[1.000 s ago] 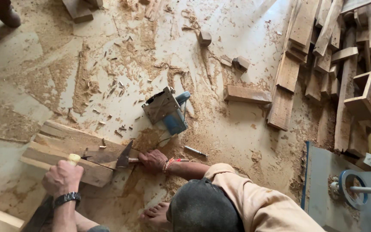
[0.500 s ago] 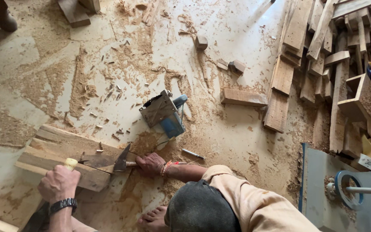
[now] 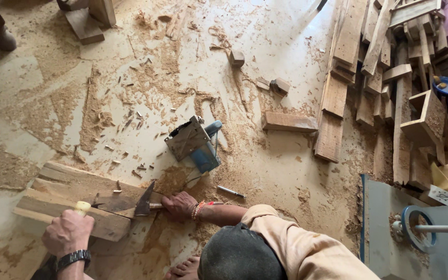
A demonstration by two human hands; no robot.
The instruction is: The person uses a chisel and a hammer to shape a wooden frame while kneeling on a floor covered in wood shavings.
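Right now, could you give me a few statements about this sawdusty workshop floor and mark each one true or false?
1. The hand with the wristwatch grips a pale handle. True.
2. The blue power tool is held in someone's fingers. False: it lies on the floor, untouched.
3. A co-worker's braceleted hand holds a hatchet-like tool over the stacked planks. True.
4. The floor is swept clean. False: sawdust and chips cover it.
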